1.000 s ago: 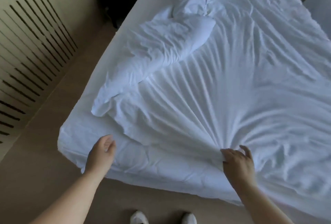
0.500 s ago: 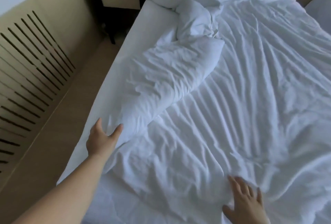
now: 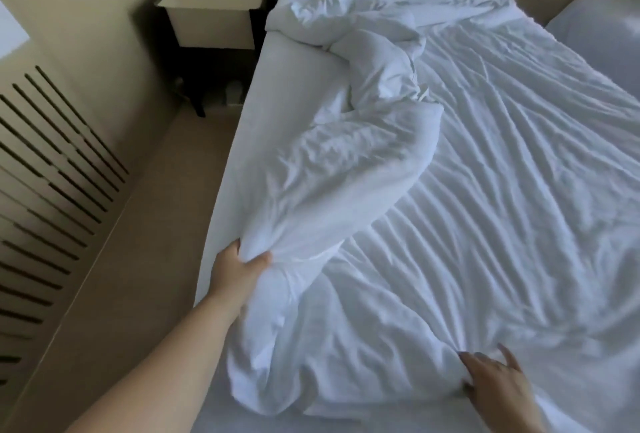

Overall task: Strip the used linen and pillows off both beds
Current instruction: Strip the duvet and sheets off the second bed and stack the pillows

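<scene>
A white, heavily creased sheet (image 3: pixel 485 218) covers most of the bed. Its left side is folded over into a thick roll (image 3: pixel 332 173) running up to a crumpled heap (image 3: pixel 349 20) at the head end. My left hand (image 3: pixel 239 268) grips the lower end of that roll, thumb and fingers closed around a bunch of cloth. My right hand (image 3: pixel 495 384) pinches the sheet at the near edge, with creases fanning out from it and one finger sticking up. The bare mattress (image 3: pixel 263 128) shows along the left side and near corner.
A second bed (image 3: pixel 602 38) sits at the far right. A white and dark nightstand (image 3: pixel 214 13) stands left of the bed's head. A slatted wall panel (image 3: pixel 52 190) lines the left, with a strip of beige floor (image 3: pixel 138 259) between it and the bed.
My left hand went from hovering open at the mattress corner up to the rolled sheet and closed on it. My right hand keeps hold of the sheet edge. The view lifted toward the head end.
</scene>
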Demonstrator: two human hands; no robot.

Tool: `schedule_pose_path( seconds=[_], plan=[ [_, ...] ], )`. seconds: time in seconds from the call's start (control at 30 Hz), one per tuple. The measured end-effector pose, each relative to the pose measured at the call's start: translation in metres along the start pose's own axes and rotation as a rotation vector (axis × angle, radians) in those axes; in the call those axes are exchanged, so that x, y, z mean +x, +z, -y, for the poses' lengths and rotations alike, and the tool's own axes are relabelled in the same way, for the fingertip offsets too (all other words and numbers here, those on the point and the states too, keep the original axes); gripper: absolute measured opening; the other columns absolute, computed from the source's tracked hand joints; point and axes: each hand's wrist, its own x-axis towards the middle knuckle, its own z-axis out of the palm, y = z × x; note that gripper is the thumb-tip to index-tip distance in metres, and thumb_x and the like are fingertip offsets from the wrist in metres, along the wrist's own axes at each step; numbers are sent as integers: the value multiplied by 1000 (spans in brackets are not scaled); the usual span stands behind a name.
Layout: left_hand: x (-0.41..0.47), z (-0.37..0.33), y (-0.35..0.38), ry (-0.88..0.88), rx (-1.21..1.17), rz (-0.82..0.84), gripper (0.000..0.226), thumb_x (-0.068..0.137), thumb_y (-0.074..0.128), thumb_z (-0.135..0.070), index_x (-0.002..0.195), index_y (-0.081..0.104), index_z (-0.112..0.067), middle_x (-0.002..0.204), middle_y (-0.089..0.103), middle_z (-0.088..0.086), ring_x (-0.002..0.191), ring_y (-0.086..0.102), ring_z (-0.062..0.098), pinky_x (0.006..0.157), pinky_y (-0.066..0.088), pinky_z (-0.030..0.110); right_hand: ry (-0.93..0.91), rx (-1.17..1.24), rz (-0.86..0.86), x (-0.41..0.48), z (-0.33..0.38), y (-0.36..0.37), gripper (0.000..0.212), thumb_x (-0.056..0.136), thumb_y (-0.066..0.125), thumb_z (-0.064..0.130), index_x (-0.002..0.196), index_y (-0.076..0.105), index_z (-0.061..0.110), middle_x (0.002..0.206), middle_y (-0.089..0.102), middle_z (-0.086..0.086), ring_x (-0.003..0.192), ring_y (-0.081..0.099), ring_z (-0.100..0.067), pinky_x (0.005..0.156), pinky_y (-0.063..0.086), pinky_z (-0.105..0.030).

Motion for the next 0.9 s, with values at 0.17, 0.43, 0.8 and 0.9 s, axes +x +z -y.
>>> schedule_pose_path(
  seconds=[0.17,0.43,0.8,0.9],
  plan=[
    [-15,12,-116,76,-31,-96,44,87,59,-13,128,48,-1,126,54,16,116,50,33,86,37,32,154,-118,-247,-25,58,-50,32,29,60,9,60,69,6,49,65,-9,40,63,-14,79,36,-32],
    [-116,113,-175,-169,-120,-42,30,84,63,-5,113,56,-4,96,56,6,99,55,29,80,37,30,469,-128,121,-112,31,-78,64,67,22,35,99,71,11,88,72,-8,87,65,-33,85,48,-46],
    [-102,142,-168,-49,691,203,46,90,43,-50,63,49,-14,75,55,2,82,57,27,64,38,31,202,-74,261,-59,192,-28,103,54,58,65,136,32,8,131,54,-19,117,55,-36,100,37,-58],
    [-70,124,-177,53,646,-84,50,94,37,-38,58,52,-7,72,54,6,74,52,29,58,32,30,247,55,442,-38,228,-12,110,53,9,76,148,1,21,156,10,-7,144,11,-29,114,8,-49]
  ],
)
